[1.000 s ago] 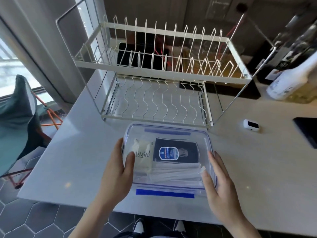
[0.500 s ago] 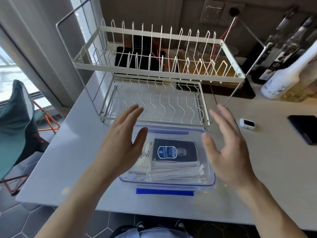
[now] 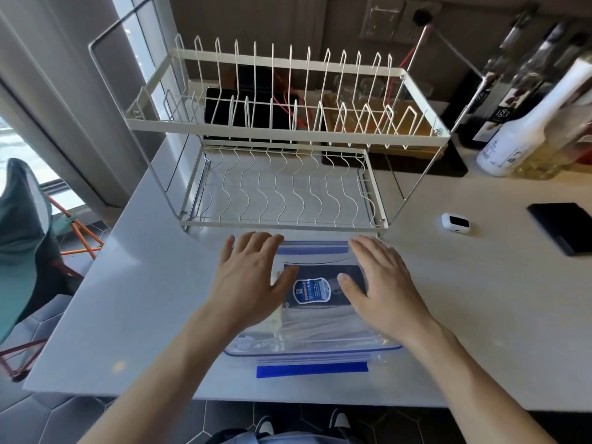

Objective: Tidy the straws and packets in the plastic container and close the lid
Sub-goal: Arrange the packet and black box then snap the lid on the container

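Observation:
A clear plastic container (image 3: 307, 349) with its transparent lid on sits at the near edge of the white counter. Blue latch flaps show at its far side (image 3: 312, 249) and near side (image 3: 312, 368). Through the lid I see a dark blue packet (image 3: 315, 288), a pale packet (image 3: 275, 320) at the left and wrapped straws (image 3: 323, 331) along the front. My left hand (image 3: 248, 283) lies flat on the left part of the lid, fingers straight. My right hand (image 3: 381, 283) lies flat on the right part, fingers straight.
A white two-tier wire dish rack (image 3: 282, 139) stands just behind the container. A small white device (image 3: 455, 222) and a black flat object (image 3: 562, 227) lie to the right. Bottles (image 3: 525, 129) crowd the far right. A green chair (image 3: 22, 238) stands left of the counter.
Both hands left the container's sides, rose above it, and now lie flat on top of the lid toward its far half.

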